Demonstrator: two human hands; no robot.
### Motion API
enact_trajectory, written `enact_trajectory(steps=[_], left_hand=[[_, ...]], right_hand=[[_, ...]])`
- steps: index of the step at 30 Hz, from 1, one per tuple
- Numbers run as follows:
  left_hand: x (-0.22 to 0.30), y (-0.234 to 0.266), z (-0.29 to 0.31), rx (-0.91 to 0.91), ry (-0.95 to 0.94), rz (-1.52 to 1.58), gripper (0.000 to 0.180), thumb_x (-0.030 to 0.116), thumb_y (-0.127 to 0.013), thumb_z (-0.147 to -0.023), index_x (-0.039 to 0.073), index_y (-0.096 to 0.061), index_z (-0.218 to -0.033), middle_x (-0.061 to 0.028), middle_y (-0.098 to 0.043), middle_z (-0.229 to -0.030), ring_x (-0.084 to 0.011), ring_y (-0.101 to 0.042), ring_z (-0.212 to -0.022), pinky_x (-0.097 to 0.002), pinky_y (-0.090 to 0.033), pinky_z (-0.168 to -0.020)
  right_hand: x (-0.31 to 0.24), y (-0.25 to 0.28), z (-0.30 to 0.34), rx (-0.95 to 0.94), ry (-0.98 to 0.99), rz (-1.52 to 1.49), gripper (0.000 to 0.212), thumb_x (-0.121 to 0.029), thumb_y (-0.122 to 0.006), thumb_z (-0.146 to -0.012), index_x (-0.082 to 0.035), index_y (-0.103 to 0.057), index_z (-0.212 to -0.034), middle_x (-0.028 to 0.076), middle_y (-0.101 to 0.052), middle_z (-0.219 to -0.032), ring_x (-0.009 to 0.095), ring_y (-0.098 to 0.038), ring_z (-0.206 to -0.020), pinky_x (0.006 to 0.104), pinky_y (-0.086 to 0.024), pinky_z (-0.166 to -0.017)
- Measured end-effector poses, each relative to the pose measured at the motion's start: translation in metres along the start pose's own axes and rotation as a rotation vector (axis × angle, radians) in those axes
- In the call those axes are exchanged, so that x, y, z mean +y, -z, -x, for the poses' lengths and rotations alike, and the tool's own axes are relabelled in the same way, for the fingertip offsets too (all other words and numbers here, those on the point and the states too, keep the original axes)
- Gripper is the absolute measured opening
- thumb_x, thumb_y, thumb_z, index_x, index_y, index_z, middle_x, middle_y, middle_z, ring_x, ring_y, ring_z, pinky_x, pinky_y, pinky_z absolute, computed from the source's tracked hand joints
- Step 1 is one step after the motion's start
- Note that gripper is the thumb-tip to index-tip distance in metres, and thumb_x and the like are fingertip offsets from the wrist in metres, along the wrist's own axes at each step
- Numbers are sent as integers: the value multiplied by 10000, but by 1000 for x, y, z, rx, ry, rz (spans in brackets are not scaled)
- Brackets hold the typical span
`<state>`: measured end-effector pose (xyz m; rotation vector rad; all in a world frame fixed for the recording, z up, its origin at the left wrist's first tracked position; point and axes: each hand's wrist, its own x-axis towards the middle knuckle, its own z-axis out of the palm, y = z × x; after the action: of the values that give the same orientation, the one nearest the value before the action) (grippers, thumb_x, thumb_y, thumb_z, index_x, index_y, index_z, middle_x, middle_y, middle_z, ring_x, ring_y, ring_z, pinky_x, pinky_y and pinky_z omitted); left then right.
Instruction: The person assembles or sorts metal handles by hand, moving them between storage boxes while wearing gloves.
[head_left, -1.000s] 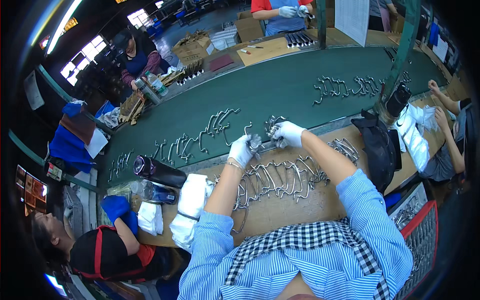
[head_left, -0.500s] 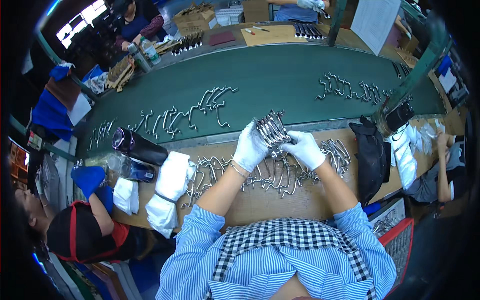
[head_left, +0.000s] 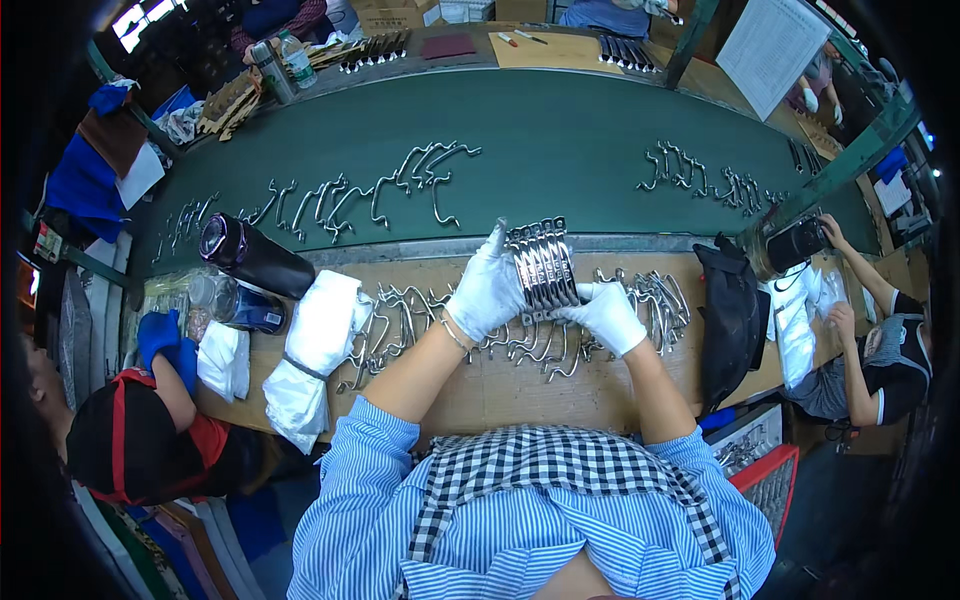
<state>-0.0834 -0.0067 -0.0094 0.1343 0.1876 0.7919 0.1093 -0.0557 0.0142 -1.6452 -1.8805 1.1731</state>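
Above the surface (head_left: 500, 385), a stack of metal parts (head_left: 541, 266) is clamped between left hand (head_left: 487, 292) and right hand (head_left: 610, 317) fingers.

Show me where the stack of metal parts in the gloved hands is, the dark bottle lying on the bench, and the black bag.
stack of metal parts (head_left: 541, 266), head view, middle of the held bundle.
dark bottle (head_left: 255, 259), head view, on its body.
black bag (head_left: 728, 310), head view, centre of the bag.

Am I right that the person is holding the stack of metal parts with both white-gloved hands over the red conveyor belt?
Not quite: the belt is green, not red, as the head view shows. Both gloved hands, left and right, do hold the stack.
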Motion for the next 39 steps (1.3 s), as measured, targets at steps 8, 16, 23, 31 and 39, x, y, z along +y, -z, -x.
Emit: enact_trajectory(steps=[8, 16, 23, 31, 39], left_hand=[[-1, 1, -5, -5, 112, -77, 743, 629, -490, -885, 69, -444, -1372, -197, -573, -1248, -356, -569, -1150, -551, -462, -961], [12, -11, -1, 26, 116, -216, 567, 394, -581, -913, 38, -475, -1342, -194, -581, -1242, -353, -572, -1148, -525, -476, -962], [24, -22, 2, -34, -48, -730, 457, 203, -674, -867, 33, -537, -1269, -56, -633, -1160, -176, -593, -1098, -370, -483, -957], [5, -39, 16, -63, -165, -1270, 387, 117, -708, -832, 38, -613, -1198, -38, -659, -1115, -116, -600, -1016, -293, -491, -910], [-5, -24, 31, -424, -489, -2039, 272, 206, -774, -716, 152, -730, -978, -23, -678, -1085, -242, -577, -1129, -414, -382, -1062]], right_hand=[[3, -7, 6, -101, -209, -482, 344, 28, -658, -835, 119, -582, -1157, 171, -689, -1026, 228, -709, -838, 290, -596, -702], [23, -16, 13, -60, -223, -807, 476, 3, -643, -853, 147, -461, -1268, 238, -625, -1156, 301, -700, -887, 321, -607, -700], [23, -26, 16, -391, -182, -1129, 794, -539, -548, -900, 87, -382, -1358, 277, -577, -1223, 361, -652, -999, 397, -552, -808], [-17, -32, 6, -506, 18, -1672, 1001, -766, -414, -803, -1, -303, -1438, 217, -383, -1445, 368, -406, -1322, 519, -340, -1106], [12, -35, -1, -203, -300, -1708, 263, -297, -544, -962, -95, -569, -1129, 40, -618, -901, 176, -626, -762, 388, -567, -647]])
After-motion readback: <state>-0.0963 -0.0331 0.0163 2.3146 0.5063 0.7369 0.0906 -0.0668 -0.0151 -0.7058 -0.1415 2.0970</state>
